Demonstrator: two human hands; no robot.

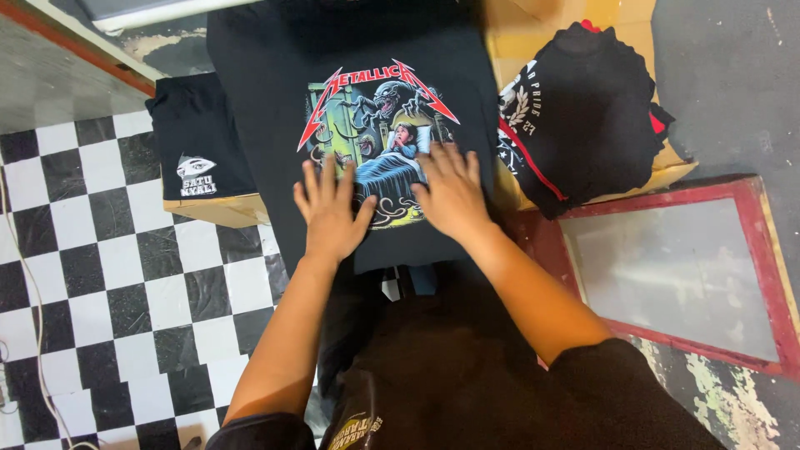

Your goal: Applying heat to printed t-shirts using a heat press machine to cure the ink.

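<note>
A black shirt [350,50] with a big colourful picture [379,142] lies spread flat in the middle of the surface, in front of the person. The picture shows a monster over a child in a bed, with red jagged letters above it.

Both hands lie flat on the near part of the shirt. The left hand [329,212] rests palm down on the lower left edge of the picture. Its fingers [321,179] are stretched out and spread a little apart, and they point far away from the person. The thumb sticks out to the right. The right hand [450,196] rests palm down on the lower right part of the picture. Its fingers [454,158] are straight and closer together. Neither hand grips anything; they only press on the cloth. The 2 hands are near each other but do not touch.

To the left lies a folded black shirt [196,137] with a small white print, on a cardboard box [221,210]. To the right lies a pile of black clothes [587,108] with white and red marks. Near right sits a red frame [771,275] with a grey screen inside. On the left, the floor [108,275] has black and white squares.
</note>
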